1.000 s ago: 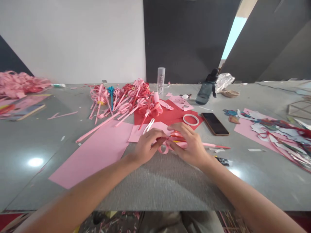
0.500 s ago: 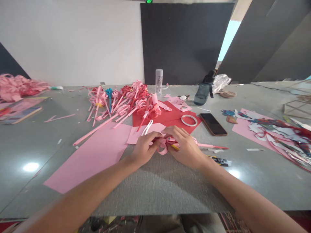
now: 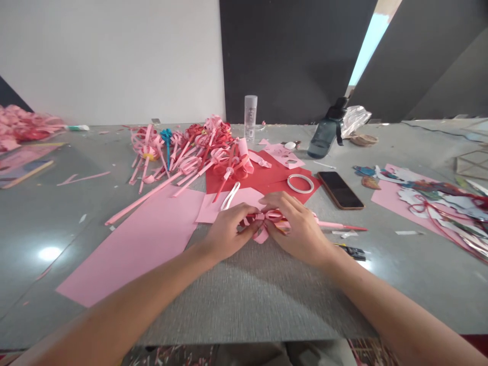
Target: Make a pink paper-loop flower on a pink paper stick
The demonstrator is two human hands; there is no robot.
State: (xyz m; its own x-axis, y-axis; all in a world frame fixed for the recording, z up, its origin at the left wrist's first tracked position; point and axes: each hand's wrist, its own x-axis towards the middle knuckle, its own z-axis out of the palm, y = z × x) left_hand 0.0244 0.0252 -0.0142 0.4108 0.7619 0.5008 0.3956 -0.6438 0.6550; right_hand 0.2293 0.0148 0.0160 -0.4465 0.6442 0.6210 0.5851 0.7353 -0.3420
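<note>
Between my two hands, just over the table, is a pink and red paper flower [image 3: 261, 236] made of looped strips. My left hand [image 3: 232, 227] pinches its strips at the left side, thumb against fingertips. From the other side my right hand [image 3: 295, 226] curls over the flower, its fingers closed on the loops. A pink rolled-paper stem with a red tip [image 3: 345, 226] sticks out to the right from under my right hand. The middle of the flower is partly hidden by my fingers. A pink paper sheet [image 3: 249, 198] lies just behind my hands.
Several finished paper flowers [image 3: 190, 162] lie piled behind my left hand. A large pink sheet [image 3: 141, 244] is at the left. Rightward are a tape ring [image 3: 300, 184], a phone [image 3: 340, 190], a cutter knife [image 3: 353, 252] and a dark bottle [image 3: 324, 133]. A clear cylinder [image 3: 250, 118] stands farther back.
The view has tilted down slightly. The pink strip loop hanging between my hands now looks flatter, and my fingertips have shifted on the flower. Both hands still hold it.
</note>
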